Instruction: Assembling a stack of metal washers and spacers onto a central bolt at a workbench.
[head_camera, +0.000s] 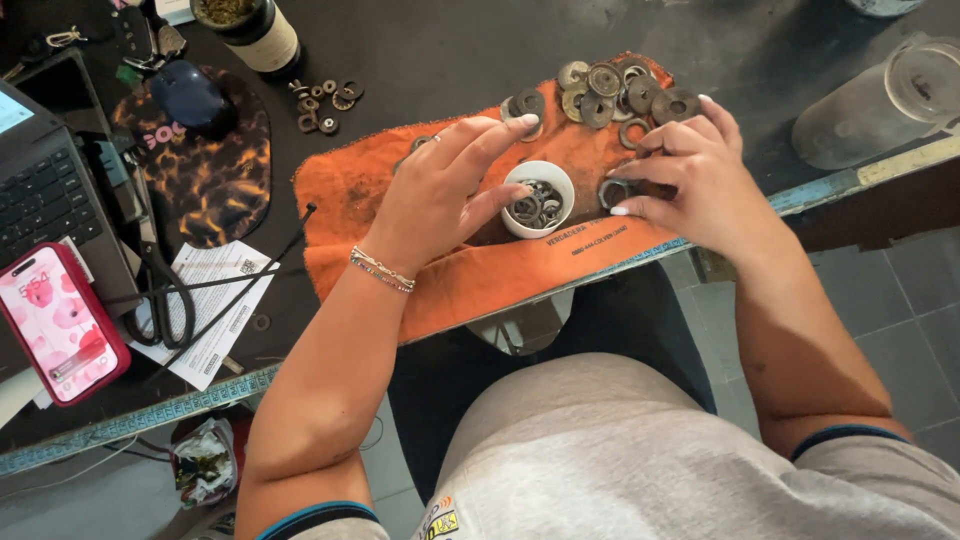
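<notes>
The right hand (690, 170) fingers pinch a dark washer (613, 192) just beside the small white cup (538, 199); the left hand (440, 190) rests loose, fingers spread, touching the cup's rim. Beyond the right fingers lies a washer pile (610, 90) on the orange cloth (440, 270); steadying the cup would keep each drop clean, I'd say.

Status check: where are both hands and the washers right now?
Left hand touching white cup of washers. Right hand pinching a washer on orange cloth. Washer pile just beyond; nothing blocking.

The laptop (40, 190) and glass jar (890, 95) are cut off by the edges; the hands hide some cloth (480, 270).
</notes>
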